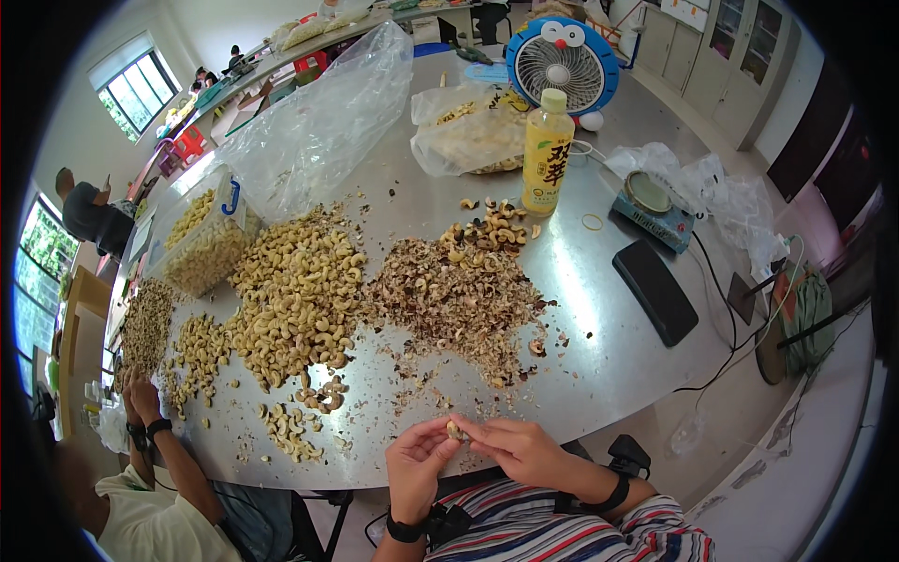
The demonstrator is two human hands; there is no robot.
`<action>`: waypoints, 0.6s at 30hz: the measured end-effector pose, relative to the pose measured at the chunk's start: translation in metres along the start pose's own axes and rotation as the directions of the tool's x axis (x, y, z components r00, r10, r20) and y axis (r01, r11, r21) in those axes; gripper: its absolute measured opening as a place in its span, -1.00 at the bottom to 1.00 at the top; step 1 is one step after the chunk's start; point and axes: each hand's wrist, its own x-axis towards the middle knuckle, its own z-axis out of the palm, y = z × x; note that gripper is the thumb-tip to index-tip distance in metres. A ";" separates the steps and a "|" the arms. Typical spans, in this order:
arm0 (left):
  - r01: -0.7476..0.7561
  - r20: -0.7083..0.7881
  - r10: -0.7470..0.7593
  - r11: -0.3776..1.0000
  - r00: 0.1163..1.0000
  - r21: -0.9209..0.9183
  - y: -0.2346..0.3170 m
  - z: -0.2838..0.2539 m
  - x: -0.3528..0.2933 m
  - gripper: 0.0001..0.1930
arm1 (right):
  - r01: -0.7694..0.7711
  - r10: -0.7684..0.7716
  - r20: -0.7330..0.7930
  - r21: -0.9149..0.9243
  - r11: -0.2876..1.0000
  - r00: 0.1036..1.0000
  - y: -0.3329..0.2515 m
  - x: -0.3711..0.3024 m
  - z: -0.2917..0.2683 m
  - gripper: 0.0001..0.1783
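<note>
While both hands point(415, 464) meet, clamped on it, a cashew kernel point(455, 431) — between them, partly hidden.

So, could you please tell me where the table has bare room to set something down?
The widest bare patch lies between the brown husk heap and the black case; a smaller one separates that heap from the nut bag. The left is crowded with cashews and a plastic tub.

the nut point(454, 431) is partly hidden by the hands' fingers point(485, 431).
</note>
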 end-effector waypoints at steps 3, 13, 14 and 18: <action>0.008 0.000 -0.008 1.000 1.000 0.000 0.001 0.001 0.000 -0.68 | 0.018 -0.019 -0.022 -0.030 0.999 1.000 0.002 -0.001 0.001 -0.49; 0.035 0.002 -0.035 0.999 0.999 -0.023 0.000 -0.002 0.001 -0.68 | 0.043 -0.046 -0.040 -0.068 0.997 0.998 0.005 -0.003 0.004 -0.48; 0.035 0.002 -0.035 0.999 0.999 -0.022 0.000 -0.002 0.001 -0.68 | 0.043 -0.045 -0.040 -0.068 0.997 0.998 0.005 -0.002 0.004 -0.48; 0.034 0.006 -0.034 0.999 0.999 -0.023 0.001 -0.001 0.001 -0.69 | 0.038 -0.041 -0.042 -0.075 0.996 0.998 0.005 -0.003 0.004 -0.48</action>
